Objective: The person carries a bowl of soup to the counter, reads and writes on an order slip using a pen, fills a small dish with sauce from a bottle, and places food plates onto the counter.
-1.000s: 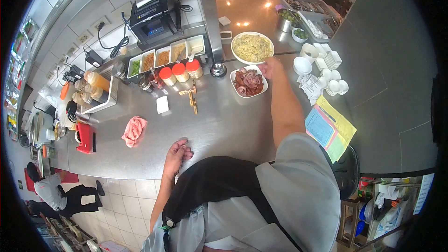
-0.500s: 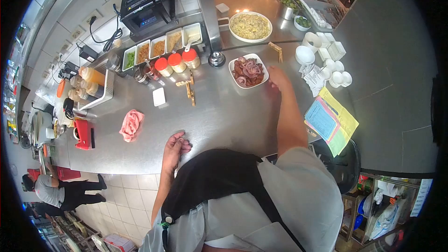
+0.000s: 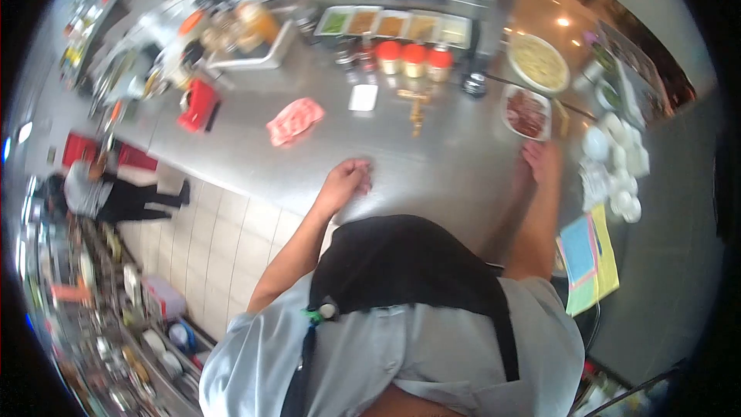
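Observation:
My right hand (image 3: 538, 158) is just below the near edge of a white square bowl (image 3: 527, 113) of dark meat with purple onion slices. Its fingers are blurred but look extended, with nothing in them. Beyond the bowl, close to its rim, sits a larger white dish (image 3: 538, 63) of yellow food. My left hand (image 3: 349, 183) hovers over or rests at the counter's front edge, fingers loosely bent and holding nothing. Forward of it lies a crumpled pink cloth (image 3: 296, 121). A small white square (image 3: 363, 97) and a brass-coloured holder (image 3: 416, 110) lie farther in.
Red-lidded jars (image 3: 414, 59), seasoning trays (image 3: 391, 25) and a call bell (image 3: 474, 85) line the back. A bottle basket (image 3: 266, 54) and red tape dispenser (image 3: 199, 105) stand left. White cups (image 3: 619, 143) and coloured papers (image 3: 590, 255) sit right. Another person (image 3: 100, 193) stands far left.
The view has swung left, shifting the counter rightward in it. My right hand has moved from the bowl's right side to below its near edge. The bowl now appears closer to the yellow-food dish.

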The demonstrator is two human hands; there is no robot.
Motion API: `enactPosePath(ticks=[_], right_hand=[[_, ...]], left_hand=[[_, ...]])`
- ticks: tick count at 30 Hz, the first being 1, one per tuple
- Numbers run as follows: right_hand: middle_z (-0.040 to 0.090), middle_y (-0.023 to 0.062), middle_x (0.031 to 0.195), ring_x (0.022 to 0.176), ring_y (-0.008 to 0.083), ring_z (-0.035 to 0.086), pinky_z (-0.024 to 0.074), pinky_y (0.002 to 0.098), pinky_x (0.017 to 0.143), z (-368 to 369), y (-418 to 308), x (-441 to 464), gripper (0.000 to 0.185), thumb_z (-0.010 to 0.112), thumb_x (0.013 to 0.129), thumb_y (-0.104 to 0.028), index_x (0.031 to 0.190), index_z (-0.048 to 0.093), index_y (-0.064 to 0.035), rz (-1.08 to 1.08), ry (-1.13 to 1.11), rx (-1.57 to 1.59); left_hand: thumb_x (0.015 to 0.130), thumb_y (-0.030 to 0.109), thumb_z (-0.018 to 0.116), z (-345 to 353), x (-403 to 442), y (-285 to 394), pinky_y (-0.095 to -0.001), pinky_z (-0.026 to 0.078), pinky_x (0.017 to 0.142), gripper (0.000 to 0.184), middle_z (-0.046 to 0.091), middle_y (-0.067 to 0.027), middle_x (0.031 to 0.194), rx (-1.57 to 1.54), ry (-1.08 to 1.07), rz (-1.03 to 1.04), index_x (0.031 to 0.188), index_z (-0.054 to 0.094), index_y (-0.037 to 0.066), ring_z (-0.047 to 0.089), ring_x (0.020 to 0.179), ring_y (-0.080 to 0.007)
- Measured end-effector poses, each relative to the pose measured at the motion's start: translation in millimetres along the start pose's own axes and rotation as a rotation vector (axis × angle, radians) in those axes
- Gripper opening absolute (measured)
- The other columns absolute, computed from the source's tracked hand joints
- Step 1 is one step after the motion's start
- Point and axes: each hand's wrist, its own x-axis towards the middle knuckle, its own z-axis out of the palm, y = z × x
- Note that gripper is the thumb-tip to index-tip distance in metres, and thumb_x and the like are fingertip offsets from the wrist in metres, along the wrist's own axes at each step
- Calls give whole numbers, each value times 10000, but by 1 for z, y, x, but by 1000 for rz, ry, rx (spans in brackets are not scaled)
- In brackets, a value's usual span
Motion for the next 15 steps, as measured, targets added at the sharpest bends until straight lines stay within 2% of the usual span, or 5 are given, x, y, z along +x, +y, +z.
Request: enactPosePath(ticks=[2,4,9,11,15], right_hand=[[708,145,1073,939,255,730,621,434,778,11,-12,-27,410,514,1101,-357,1388,464,-68,-58,161,-108],[715,94,995,833,197,715,602,370,697,1,-3,-49,376,559,1085,-338,1339,507,-66,-70,99,-194],[676,43,902,741,119,649,515,262,587,21,35,-114,258,564,1083,-250,1247,603,-55,-110,48,-568],[656,36,886,727,106,624,484,260,565,28,48,-125,227,575,1072,-209,1222,621,-46,-178,22,-655],[692,97,956,829,191,667,542,348,714,20,67,-125,210,617,1020,-161,1155,655,-5,-361,10,-901]], left_hand=[[1057,170,568,-34,11,7,-367,587,765,247,718,-107,1030,320,255,78,1183,679,-11,713,819,-231],[1024,211,628,-84,33,12,-451,571,860,261,745,-160,1091,704,590,383,1142,723,-1,717,935,-330],[1024,420,604,-163,103,10,-581,492,1064,542,582,-222,1468,1196,985,513,1458,592,94,583,1308,-410],[1038,460,552,-157,114,13,-609,478,1090,551,508,-199,1541,1221,643,67,1486,551,140,530,1367,-434],[1029,375,561,-97,72,2,-629,512,923,305,604,-161,1318,1087,474,435,1197,665,143,589,1225,-403]])
